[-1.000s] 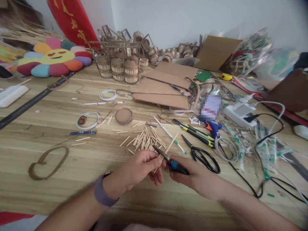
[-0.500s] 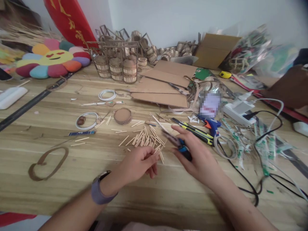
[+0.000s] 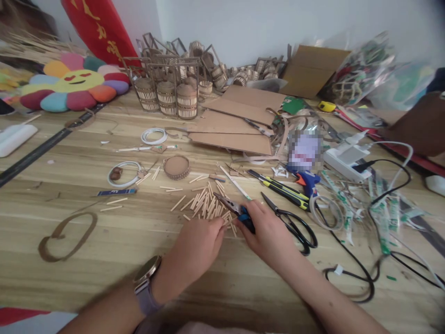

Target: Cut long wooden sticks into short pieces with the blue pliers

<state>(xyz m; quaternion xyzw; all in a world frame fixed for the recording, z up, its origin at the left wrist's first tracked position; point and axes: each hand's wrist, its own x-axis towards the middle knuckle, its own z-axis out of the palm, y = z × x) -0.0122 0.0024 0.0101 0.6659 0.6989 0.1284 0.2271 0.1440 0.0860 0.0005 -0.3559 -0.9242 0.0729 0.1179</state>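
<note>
My right hand (image 3: pixel 266 227) is closed around the blue-and-black handles of a pair of pliers (image 3: pixel 229 204). The pliers' jaws point left, over a pile of short wooden sticks (image 3: pixel 203 202). My left hand (image 3: pixel 200 243) is at the near edge of that pile, back of the hand up, fingers curled with the thumb along them. What its fingertips hold, if anything, is hidden. A round shallow brown piece (image 3: pixel 177 167) with a ridged rim lies just beyond the sticks. Black-handled scissors (image 3: pixel 295 222) lie to the right of my right hand.
Behind stand small lidded bamboo baskets (image 3: pixel 167 99) in a frame and flat cardboard (image 3: pixel 231 134). To the right are a utility knife (image 3: pixel 281 188), a blue glue gun (image 3: pixel 306 181), a tape roll (image 3: pixel 326 212), a power strip (image 3: pixel 347 162) and black cable (image 3: pixel 354 278). A brown strip loop (image 3: pixel 67 236) lies left.
My right hand has moved left and down with the pliers, uncovering the scissors. My left hand has turned over, its back now up, and its fingers have gone from view beneath it.
</note>
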